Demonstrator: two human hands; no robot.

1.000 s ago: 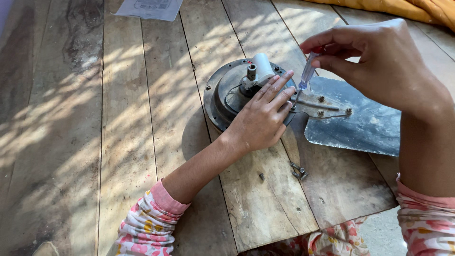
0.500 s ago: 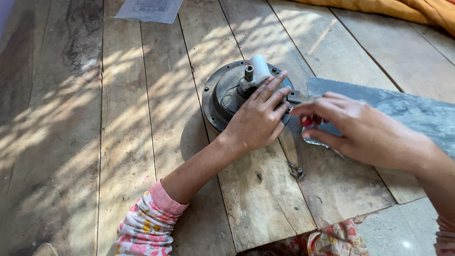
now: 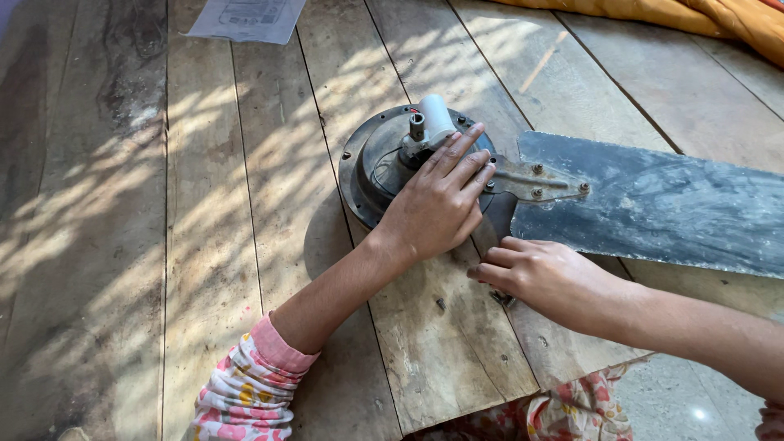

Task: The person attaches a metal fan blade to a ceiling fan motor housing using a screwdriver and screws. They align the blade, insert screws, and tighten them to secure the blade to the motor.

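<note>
On sun-dappled wooden planks (image 3: 245, 245), left hand (image 3: 437, 204) lies flat-fingered on a fan motor (image 3: 384, 163); right hand's (image 3: 547, 278) fingers curl loosely, grasp unclear.

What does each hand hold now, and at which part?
Left hand presses flat on the round motor housing, near its hub. Right hand rests on the planks; any hold cannot be told.

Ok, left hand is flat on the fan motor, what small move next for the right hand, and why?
Probably pinch the small dark piece on the plank: the right hand has its fingers right beside it, while the left hand steadies the fan motor.
</note>
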